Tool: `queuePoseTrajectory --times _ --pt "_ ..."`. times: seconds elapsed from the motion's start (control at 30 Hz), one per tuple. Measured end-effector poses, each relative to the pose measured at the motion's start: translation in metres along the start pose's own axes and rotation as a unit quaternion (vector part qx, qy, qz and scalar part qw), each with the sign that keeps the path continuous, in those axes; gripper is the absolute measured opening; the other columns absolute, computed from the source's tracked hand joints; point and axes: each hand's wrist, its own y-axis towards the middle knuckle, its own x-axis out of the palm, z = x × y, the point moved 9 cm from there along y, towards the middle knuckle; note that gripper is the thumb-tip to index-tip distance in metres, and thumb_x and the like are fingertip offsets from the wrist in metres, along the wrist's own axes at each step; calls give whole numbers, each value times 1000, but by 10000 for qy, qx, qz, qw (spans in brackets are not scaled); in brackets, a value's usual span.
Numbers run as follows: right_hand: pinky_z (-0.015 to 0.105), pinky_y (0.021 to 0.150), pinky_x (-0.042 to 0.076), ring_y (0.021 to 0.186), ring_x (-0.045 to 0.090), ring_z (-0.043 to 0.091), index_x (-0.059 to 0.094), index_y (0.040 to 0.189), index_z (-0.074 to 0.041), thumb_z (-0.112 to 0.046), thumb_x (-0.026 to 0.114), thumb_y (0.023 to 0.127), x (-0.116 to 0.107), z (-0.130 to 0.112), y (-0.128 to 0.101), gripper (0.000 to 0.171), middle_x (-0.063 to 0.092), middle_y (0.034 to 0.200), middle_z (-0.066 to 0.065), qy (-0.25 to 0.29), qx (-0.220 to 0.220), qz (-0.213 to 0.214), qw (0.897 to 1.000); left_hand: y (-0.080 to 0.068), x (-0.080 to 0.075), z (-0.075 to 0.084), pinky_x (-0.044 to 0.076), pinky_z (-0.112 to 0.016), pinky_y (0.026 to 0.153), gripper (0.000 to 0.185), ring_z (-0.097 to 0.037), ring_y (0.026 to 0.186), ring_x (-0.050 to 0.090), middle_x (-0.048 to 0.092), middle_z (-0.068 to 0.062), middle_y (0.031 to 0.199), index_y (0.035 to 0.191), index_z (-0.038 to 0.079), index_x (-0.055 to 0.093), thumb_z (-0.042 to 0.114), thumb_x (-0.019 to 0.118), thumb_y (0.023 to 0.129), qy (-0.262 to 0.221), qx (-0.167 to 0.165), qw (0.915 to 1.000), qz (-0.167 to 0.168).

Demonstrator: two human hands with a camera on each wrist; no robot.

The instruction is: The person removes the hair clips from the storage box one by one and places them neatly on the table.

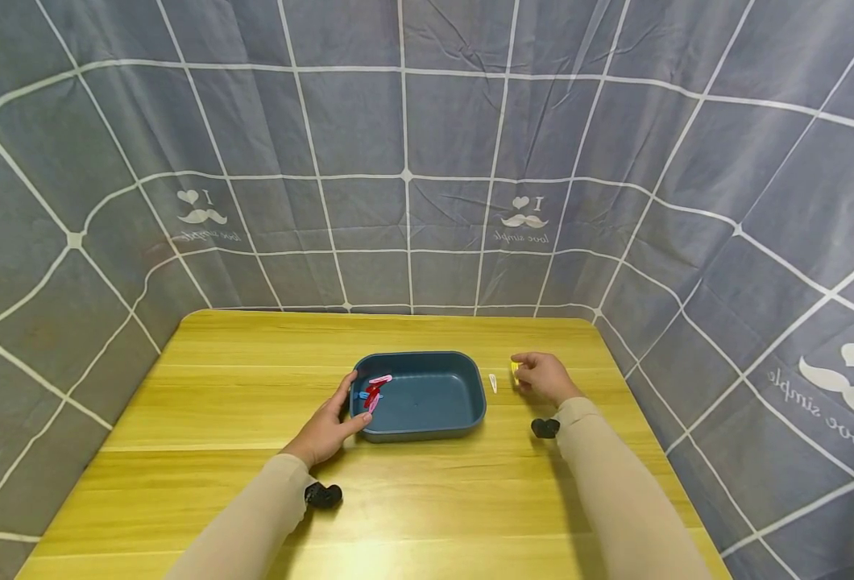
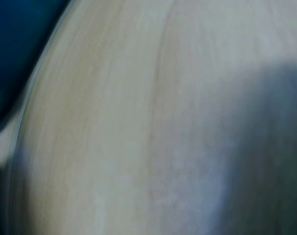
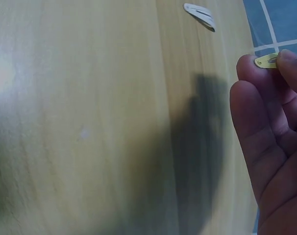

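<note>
A dark blue plastic basin sits on the wooden table. My left hand holds its front left corner, fingers along the outer left wall and thumb at the front rim. Several snap hair clips in red, pink and blue lie inside at the left end. Right of the basin, my right hand pinches a yellow hair clip between thumb and fingertip, as the right wrist view shows. Between that hand and the basin, a white hair clip lies on the table. In the left wrist view the left hand is hardly visible.
The wooden table extends around the basin on all sides. A grey curtain with white grid lines hangs behind the table and along both sides. Each wrist carries a small black device.
</note>
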Motion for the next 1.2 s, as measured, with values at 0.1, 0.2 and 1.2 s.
queuePoseTrajectory --times 0.1,0.2,1.2 --pt "27 68 58 73 62 16 64 140 6 -2 62 99 1 3 0 42 69 90 10 -51 66 11 10000 0 0 0 20 -69 127 90 -47 160 22 21 -19 175 170 37 9 47 67 102 -23 4 10000 -5" --pt "27 67 57 72 62 15 64 139 7 -1 62 98 3 5 0 42 70 87 10 -202 20 4 9998 0 1 -1 20 -68 127 90 -47 161 22 20 -19 175 170 38 9 47 67 102 -49 7 10000 0" --pt "31 71 52 79 63 19 70 135 -1 -10 61 102 23 20 3 36 77 95 9 -718 114 217 9971 -1 1 3 20 -67 128 90 -46 161 22 20 -20 175 171 35 7 41 66 104 -3 15 10000 -22"
